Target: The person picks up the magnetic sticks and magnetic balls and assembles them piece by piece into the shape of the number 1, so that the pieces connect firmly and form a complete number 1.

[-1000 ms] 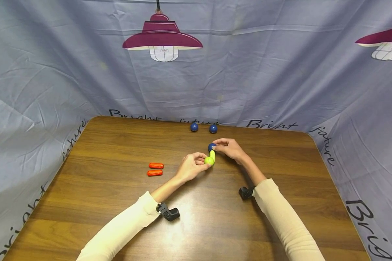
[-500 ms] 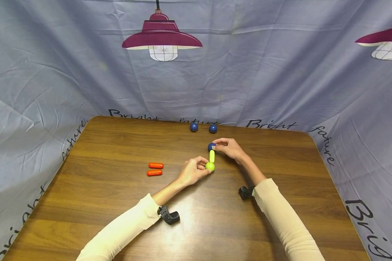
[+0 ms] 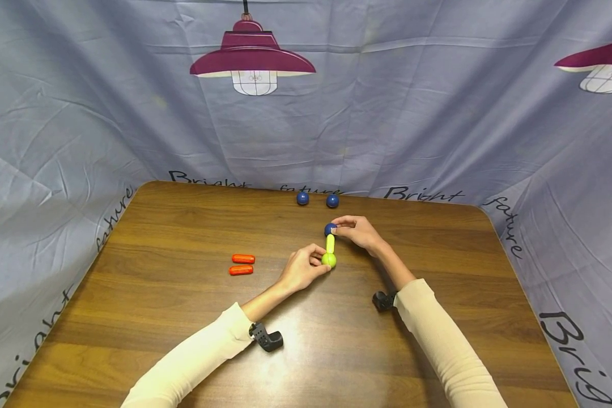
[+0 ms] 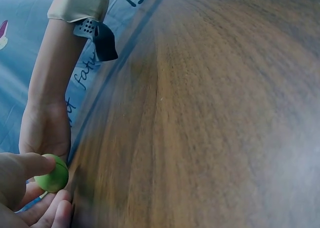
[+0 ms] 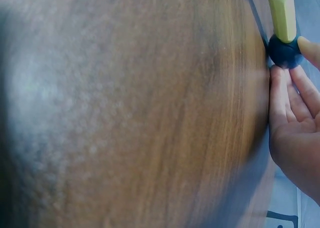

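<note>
My left hand (image 3: 302,268) pinches a yellow-green ball (image 3: 328,260) between thumb and fingers; the left wrist view shows the thumb lying on the ball (image 4: 56,178). From that ball a yellow-green rod (image 3: 330,243) runs away from me to a dark blue ball (image 3: 329,229). My right hand (image 3: 357,232) grips the blue ball. In the right wrist view the rod (image 5: 283,15) meets the blue ball (image 5: 285,53), held by the thumb and fingertips. Ball, rod and ball stand in one line close over the wooden table.
Two red ridged rods (image 3: 242,264) lie side by side left of my left hand. At the table's far edge sit two more blue balls, one on the left (image 3: 302,198) and one on the right (image 3: 332,200). Grey printed cloth (image 3: 387,113) hangs around the wooden table (image 3: 183,226).
My left hand has moved slightly toward me and right with the yellow-green ball, and the rod, bent at an angle before, now lines up with both balls. The right hand has stayed still.
</note>
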`<state>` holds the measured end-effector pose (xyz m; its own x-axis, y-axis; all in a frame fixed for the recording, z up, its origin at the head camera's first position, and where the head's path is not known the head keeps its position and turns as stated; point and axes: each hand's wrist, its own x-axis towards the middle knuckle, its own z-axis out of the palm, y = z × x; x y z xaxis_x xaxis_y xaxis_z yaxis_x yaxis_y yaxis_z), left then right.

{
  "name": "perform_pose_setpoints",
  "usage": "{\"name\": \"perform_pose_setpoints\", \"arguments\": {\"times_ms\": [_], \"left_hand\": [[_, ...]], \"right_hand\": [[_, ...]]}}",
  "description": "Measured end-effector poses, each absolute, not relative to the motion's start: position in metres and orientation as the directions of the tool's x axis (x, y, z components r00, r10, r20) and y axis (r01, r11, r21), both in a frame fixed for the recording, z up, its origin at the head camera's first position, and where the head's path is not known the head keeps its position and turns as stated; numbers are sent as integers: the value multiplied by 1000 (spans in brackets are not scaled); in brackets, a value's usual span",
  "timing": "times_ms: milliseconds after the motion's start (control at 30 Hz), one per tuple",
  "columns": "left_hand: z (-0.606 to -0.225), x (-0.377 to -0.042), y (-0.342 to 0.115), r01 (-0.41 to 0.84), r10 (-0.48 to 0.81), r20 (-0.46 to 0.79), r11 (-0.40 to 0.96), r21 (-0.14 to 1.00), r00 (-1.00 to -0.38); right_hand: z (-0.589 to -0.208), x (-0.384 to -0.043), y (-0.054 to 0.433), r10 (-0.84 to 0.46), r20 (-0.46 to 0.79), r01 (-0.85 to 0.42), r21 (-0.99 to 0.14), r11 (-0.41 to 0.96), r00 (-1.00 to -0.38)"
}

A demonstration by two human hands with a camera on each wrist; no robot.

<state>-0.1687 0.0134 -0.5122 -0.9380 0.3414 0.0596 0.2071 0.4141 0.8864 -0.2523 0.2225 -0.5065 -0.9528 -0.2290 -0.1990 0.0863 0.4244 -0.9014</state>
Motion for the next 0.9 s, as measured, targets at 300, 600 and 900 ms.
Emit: {"name": "perform_pose_setpoints", "arguments": {"times_ms": [300, 600, 900], "left_hand": [[-512, -169, 14, 210, 354, 59, 406, 889, -933], [-514, -171, 15, 202, 358, 40, 428, 881, -933], [-513, -170, 15, 208, 366, 41, 428, 880, -930]], "right_hand": [[-507, -252, 223, -227, -210, 98, -900, 424, -951], [-509, -253, 224, -232, -209, 96, -903, 420, -950], [-509, -253, 224, -241, -202, 90, -908, 409, -949]]}}
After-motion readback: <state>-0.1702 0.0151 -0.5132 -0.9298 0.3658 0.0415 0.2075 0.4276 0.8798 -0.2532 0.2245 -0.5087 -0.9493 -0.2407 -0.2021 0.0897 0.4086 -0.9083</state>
